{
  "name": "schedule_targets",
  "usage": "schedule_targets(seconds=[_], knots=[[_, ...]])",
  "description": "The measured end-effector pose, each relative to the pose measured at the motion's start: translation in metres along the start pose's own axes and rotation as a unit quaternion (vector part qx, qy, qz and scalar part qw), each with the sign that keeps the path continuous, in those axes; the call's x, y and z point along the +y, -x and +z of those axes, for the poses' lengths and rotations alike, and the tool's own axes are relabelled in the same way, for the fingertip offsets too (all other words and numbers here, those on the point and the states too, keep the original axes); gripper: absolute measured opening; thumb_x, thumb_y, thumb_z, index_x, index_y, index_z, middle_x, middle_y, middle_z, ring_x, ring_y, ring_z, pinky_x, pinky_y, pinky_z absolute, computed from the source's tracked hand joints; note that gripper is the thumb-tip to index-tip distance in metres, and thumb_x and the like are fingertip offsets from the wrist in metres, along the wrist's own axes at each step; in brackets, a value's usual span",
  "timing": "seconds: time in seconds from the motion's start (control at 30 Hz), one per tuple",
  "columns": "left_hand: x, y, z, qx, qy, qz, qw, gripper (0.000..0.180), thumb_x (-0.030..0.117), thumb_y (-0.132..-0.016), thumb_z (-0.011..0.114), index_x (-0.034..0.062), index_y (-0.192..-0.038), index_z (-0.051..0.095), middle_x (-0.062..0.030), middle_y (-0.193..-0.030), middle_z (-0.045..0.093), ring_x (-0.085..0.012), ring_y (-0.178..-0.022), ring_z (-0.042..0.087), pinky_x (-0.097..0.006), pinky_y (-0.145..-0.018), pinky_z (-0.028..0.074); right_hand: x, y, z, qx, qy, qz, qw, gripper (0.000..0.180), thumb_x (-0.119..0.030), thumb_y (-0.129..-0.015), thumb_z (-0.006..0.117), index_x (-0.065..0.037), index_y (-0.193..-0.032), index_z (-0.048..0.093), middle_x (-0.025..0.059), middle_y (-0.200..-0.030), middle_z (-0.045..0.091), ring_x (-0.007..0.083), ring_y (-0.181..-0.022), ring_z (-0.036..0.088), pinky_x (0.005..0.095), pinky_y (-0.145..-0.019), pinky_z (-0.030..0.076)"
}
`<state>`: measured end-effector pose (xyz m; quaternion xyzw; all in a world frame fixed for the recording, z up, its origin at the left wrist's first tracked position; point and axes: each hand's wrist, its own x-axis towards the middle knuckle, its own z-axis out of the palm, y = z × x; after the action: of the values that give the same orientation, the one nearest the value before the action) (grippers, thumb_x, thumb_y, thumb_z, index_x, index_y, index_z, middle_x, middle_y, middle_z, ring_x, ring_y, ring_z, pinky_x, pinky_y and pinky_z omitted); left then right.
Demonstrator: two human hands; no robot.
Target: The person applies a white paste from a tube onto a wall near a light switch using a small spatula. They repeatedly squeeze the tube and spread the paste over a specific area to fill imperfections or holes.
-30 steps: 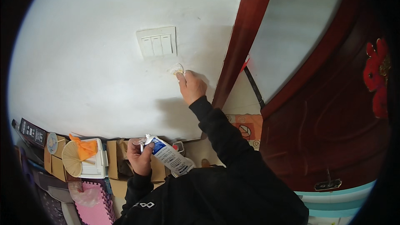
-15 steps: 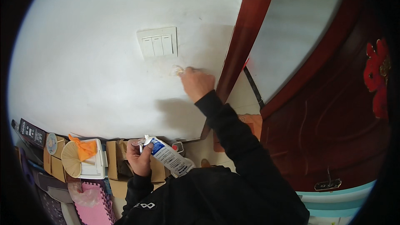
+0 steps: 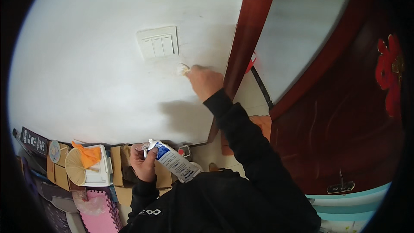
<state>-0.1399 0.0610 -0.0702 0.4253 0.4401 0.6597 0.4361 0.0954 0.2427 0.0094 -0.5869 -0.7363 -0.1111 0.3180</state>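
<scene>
My right hand (image 3: pixel 206 81) is closed on a small scraper-like tool with a pale, whitish end (image 3: pixel 183 69); my fingers hide most of it. The tool's end is at the white wall (image 3: pixel 99 69), just below and right of a triple light switch (image 3: pixel 158 44). Faint smudges mark the wall under the switch. Lower down, my left hand (image 3: pixel 145 166) grips a white and blue squeeze tube (image 3: pixel 177 162) near its nozzle, with white paste at the tip. The tube slants down toward my body.
Along the wall's foot stand cardboard boxes (image 3: pixel 59 173), a white plastic box (image 3: pixel 102 177) with an orange cloth (image 3: pixel 88 155) and a woven fan (image 3: pixel 74 167), and pink foam mats (image 3: pixel 97 215). A red-brown door frame (image 3: pixel 252 21) rises close by my right hand; a dark red door (image 3: pixel 327 142) is farther right.
The view has shifted slightly. My right hand has moved the tool a little up and right relative to the switch. My left hand still holds the tube in much the same place.
</scene>
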Motion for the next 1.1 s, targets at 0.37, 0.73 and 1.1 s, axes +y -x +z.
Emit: schedule_targets(seconds=[0.37, 0.73, 1.1], knots=[[-0.002, 0.002, 0.002, 0.013, 0.028, 0.012, 0.999, 0.021, -0.003, -0.079, 0.066, 0.0065, -0.089, 0.05, -0.0032, -0.084, 0.06, -0.008, -0.074, 0.055, -0.022, -0.069, 0.045, 0.037, -0.003, -0.025, 0.143, -0.26, 0.163, 0.941, 0.031, -0.03, -0.089, 0.055, -0.003, -0.073, 0.054, 0.017, -0.06, 0.057, 0.0343, -0.057, 0.058, 0.0428, -0.052, 0.044], [0.001, -0.001, 0.002, -0.009, 0.022, 0.008, 1.0, 0.021, -0.002, -0.079, 0.066, 0.006, -0.088, 0.049, -0.0051, -0.085, 0.061, -0.0089, -0.074, 0.055, -0.023, -0.068, 0.045, 0.024, 0.03, 0.049, 0.133, -0.291, 0.215, 0.923, 0.035, -0.029, -0.091, 0.054, 0.001, -0.072, 0.052, 0.0117, -0.054, 0.051, 0.0197, -0.045, 0.053, 0.0337, -0.047, 0.042], [-0.001, 0.001, 0.005, 0.023, 0.008, 0.024, 0.999, 0.019, -0.002, -0.079, 0.065, 0.0052, -0.091, 0.051, -0.0017, -0.08, 0.059, -0.0059, -0.067, 0.052, -0.02, -0.062, 0.042, 0.029, 0.043, 0.069, 0.103, -0.286, 0.225, 0.926, 0.037, -0.029, -0.09, 0.055, 0.002, -0.071, 0.05, 0.0131, -0.055, 0.05, 0.0224, -0.046, 0.053, 0.0352, -0.047, 0.042]])
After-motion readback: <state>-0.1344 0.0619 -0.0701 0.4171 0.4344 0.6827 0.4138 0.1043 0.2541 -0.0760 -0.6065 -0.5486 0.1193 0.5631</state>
